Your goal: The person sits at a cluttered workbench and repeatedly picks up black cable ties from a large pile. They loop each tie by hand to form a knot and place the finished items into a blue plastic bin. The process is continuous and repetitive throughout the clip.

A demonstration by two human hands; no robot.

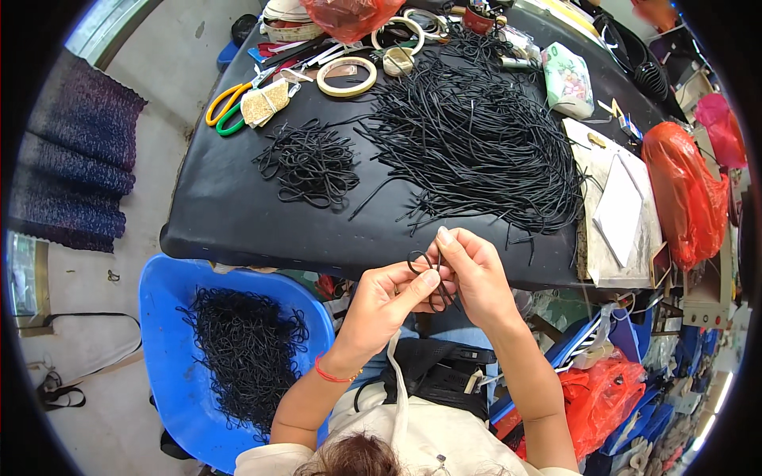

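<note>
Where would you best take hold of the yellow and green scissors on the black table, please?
By the looped handles, I'd say, coming from the table's left edge. The scissors lie flat with the handles toward that bare edge, while the blades point into the clutter beside the tape roll.

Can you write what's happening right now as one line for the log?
left hand: pinching black cord | right hand: pinching same cord, looped | big cord pile: on black table | blue tub: holds finished loops

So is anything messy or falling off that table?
Yes. A few loose cords from the big black cord pile hang over the table's front edge, near both hands: the left hand and right hand hold one black cord.
</note>
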